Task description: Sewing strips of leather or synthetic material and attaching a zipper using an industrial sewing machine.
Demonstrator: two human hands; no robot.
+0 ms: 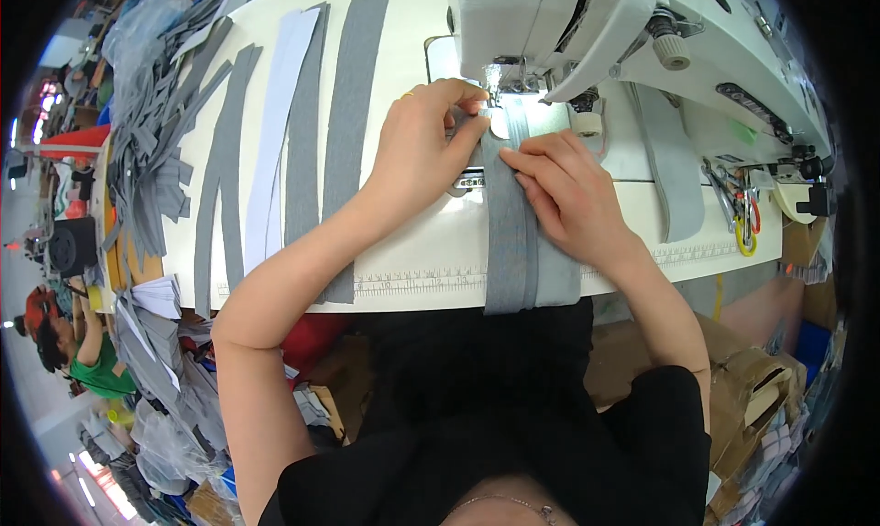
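Observation:
A long grey fabric strip (511, 251) runs from beneath the sewing machine's needle area down over the table's front edge, a layered seam along its length. At its upper left edge, close to the presser foot (496, 100), my left hand (423, 141) is closed, thumb and forefinger pinching the fabric. My right hand (573, 194) lies on the strip's right side, its fingers curled together and gripping the cloth just below the needle. The white sewing machine (541, 17) stands over the far end of the strip, its lamp lighting the needle plate. What lies under my fingertips is partly hidden.
Grey strips (356, 86) and a pale strip (275, 150) lie left on the white table (412, 242). A heap of grey strips (156, 150) fills its left end. At right are a curved grey piece (669, 173) and scissors (747, 224). A ruler tape (422, 280) follows the front edge.

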